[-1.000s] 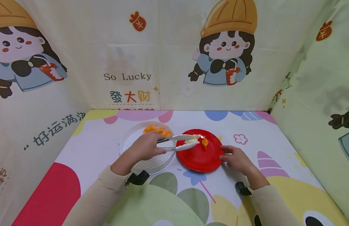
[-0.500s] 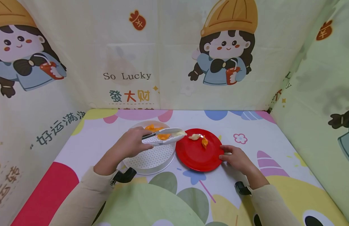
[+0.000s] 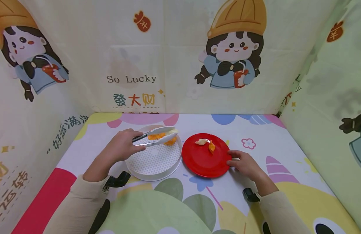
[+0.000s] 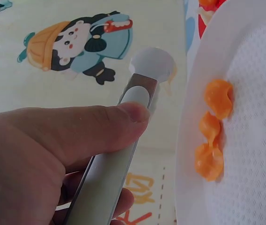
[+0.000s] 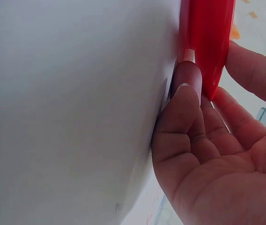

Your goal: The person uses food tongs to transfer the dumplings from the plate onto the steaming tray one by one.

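A printed sheet (image 3: 60, 107) rose beyond the tabletop's (image 3: 192, 125) left edge. The left hand (image 3: 122, 145) grasped tongs (image 3: 161, 140), a pale piece (image 3: 171, 131) between their tips, over a white tray (image 3: 154, 162) near the far edge; they partly blocked the orange pieces (image 3: 155, 136) inside. Just right, a red plate (image 3: 204, 164) bore one pale dumpling (image 3: 201, 142) and one orange dumpling (image 3: 211, 148); the right hand (image 3: 243, 164) pinched its right rim.

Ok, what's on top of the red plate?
In the far half of the red plate lie a pale dumpling and an orange dumpling. The right hand hides a bit of its right rim; what's under its middle can't be seen.
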Demonstrator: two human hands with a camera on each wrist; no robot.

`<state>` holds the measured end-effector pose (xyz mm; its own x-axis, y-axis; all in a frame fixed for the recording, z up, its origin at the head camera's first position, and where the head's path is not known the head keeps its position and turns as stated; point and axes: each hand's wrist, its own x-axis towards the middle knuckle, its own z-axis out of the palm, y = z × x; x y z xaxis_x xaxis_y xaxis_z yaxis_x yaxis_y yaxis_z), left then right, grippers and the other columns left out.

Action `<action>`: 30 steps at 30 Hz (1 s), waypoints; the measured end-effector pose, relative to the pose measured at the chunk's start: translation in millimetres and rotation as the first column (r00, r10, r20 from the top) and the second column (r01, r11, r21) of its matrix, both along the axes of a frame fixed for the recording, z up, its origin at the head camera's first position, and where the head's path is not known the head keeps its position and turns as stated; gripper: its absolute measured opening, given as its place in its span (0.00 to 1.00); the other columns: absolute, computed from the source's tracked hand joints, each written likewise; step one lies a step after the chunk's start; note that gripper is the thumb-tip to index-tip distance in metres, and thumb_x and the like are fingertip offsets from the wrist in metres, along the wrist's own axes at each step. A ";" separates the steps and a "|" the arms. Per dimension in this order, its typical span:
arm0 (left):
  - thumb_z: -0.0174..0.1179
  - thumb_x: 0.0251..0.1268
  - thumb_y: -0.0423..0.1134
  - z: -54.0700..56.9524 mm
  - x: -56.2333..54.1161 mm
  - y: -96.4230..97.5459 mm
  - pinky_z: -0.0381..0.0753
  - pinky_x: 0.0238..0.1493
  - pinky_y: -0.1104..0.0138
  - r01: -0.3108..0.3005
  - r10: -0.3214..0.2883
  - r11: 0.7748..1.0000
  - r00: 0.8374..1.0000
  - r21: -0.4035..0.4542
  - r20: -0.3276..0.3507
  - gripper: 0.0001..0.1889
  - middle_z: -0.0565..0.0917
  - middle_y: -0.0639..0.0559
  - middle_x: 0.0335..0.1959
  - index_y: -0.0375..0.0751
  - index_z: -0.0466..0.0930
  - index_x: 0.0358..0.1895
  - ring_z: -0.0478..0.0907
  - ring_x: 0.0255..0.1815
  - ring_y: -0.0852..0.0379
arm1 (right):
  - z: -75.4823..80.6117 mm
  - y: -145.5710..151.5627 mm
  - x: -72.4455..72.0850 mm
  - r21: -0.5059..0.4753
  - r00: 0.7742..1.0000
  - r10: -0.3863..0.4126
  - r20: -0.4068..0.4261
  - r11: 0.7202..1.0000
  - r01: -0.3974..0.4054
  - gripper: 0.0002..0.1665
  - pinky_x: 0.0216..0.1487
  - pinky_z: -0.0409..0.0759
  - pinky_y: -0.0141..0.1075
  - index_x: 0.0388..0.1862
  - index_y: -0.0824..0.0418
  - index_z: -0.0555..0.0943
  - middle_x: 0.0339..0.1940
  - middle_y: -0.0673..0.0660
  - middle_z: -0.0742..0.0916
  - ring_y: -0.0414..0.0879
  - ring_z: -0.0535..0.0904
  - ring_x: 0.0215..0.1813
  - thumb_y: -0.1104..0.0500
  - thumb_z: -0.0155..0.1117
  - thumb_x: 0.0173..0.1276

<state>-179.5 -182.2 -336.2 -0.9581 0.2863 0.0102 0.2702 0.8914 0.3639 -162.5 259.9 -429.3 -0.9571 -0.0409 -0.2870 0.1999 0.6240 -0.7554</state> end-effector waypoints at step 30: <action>0.71 0.60 0.44 -20.2 5.6 -60.3 0.78 0.37 0.56 -0.157 0.159 0.987 0.985 -0.036 0.070 0.35 0.78 0.27 0.53 0.26 0.73 0.65 0.73 0.44 0.39 | 1.1 -0.7 0.3 0.003 1.000 -0.008 0.016 1.000 0.008 0.41 0.44 0.85 0.42 0.73 0.67 0.67 0.67 0.70 0.74 0.56 0.77 0.55 0.56 0.71 0.65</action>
<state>-173.9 -242.5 -356.4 -0.9892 0.1302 -0.0668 0.0990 0.9317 0.3494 -162.3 259.2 -428.1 -0.9525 -0.0319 -0.3029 0.2175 0.6249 -0.7498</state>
